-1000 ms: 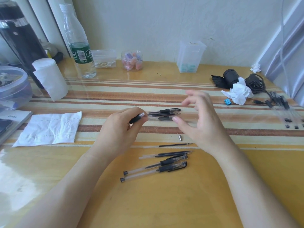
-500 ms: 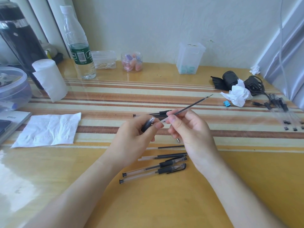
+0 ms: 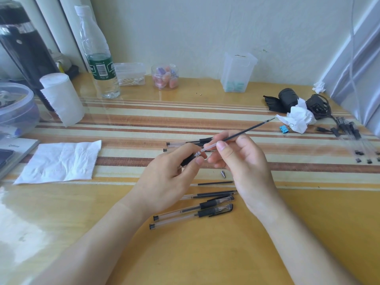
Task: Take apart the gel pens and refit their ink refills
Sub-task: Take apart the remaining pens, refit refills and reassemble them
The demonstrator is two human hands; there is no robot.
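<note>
My left hand (image 3: pixel 166 179) grips a clear pen barrel (image 3: pixel 190 159) by its black rubber grip. My right hand (image 3: pixel 240 161) pinches a black ink refill (image 3: pixel 244 132) whose clear tail end sits at the barrel's mouth and whose tip points up and right. Two whole capped gel pens (image 3: pixel 193 212) lie near me, with loose refills (image 3: pixel 216 194) just above them and another single refill (image 3: pixel 214 183). A small metal pen tip (image 3: pixel 223 174) lies under my right hand. More pens (image 3: pixel 185 143) lie behind my hands.
A white tissue (image 3: pixel 59 161) lies at left, beside a paper roll (image 3: pixel 61 99), a water bottle (image 3: pixel 98 58) and a round tub (image 3: pixel 16 108). At the right are crumpled tissue (image 3: pixel 298 120), black gear (image 3: pixel 287 99), a blue clip (image 3: pixel 284 129) and several pens (image 3: pixel 353 138).
My right hand picked up the refill and brought its tail to the barrel in my left hand. Both hands came closer to me, and the refill now sits slightly further toward the barrel.
</note>
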